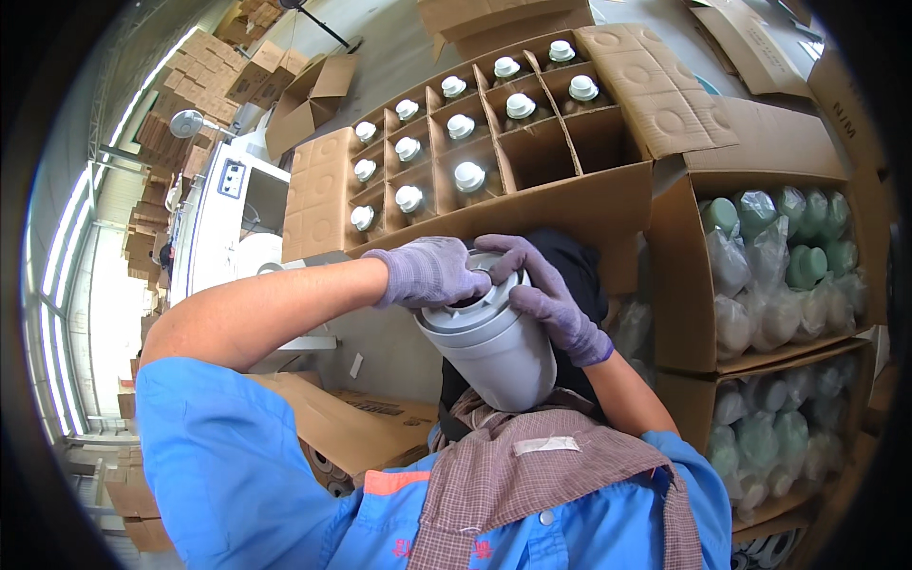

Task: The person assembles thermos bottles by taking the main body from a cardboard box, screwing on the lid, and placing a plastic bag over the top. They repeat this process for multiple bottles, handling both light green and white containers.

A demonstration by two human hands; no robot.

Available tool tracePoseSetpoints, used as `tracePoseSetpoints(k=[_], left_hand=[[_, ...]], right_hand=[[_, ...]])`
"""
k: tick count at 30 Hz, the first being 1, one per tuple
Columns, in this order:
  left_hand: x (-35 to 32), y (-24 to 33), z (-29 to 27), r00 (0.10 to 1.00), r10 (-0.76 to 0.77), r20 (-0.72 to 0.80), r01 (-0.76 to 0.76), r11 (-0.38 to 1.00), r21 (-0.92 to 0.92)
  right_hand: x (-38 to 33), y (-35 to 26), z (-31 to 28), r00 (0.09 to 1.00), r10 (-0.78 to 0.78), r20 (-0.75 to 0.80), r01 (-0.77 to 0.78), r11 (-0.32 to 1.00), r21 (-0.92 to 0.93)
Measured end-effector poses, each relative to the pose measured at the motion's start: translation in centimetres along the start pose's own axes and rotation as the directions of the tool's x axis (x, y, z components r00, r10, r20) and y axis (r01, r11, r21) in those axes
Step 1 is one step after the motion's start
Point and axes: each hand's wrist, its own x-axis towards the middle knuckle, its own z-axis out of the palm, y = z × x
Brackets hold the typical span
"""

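A grey-white plastic jar [499, 356] is held close to my chest, its mouth tilted away from me. My left hand [427, 271], in a purple knit glove, presses on the jar's white lid [465, 309] from above. My right hand [551, 294], gloved the same, wraps around the jar's upper right side, fingers over the rim. Just beyond stands an open cardboard box [532, 204] with divider cells, most holding brown bottles with white caps [468, 175]; two cells near the right stand unfilled.
Open cartons [679, 285] on the right hold bagged green and white caps. More flat and folded cardboard boxes [304, 100] lie at the back left beside a white machine [228, 204]. A carton [351, 427] sits low at my left.
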Motion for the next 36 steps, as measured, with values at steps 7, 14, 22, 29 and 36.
tracePoseSetpoints(k=[7,14,22,29,36], left_hand=[[0.5,-0.2,-0.2,0.996,-0.071,0.056,0.074,0.996,-0.052],[-1.5,-3.8,-0.3,0.881,0.459,-0.111,-0.461,0.887,0.007],[1.4,-4.2,-2.3,0.763,0.645,0.044,-0.646,0.756,0.101],[3.4,-4.9,-2.5,0.613,0.789,0.040,-0.789,0.610,0.065],[5.1,-5.4,-3.1,0.546,0.832,0.097,-0.837,0.545,0.048]], right_hand=[[-0.5,-0.9,0.2,0.997,-0.060,-0.056,0.056,0.995,-0.080],[-0.6,-1.3,0.6,0.999,0.035,-0.039,-0.033,0.998,0.062],[-0.5,-1.0,-0.7,0.998,0.063,-0.031,-0.062,0.996,0.057],[0.1,-0.8,-2.3,0.981,0.191,-0.017,-0.183,0.959,0.214],[1.6,0.7,-3.4,0.976,0.209,0.061,-0.217,0.919,0.329]])
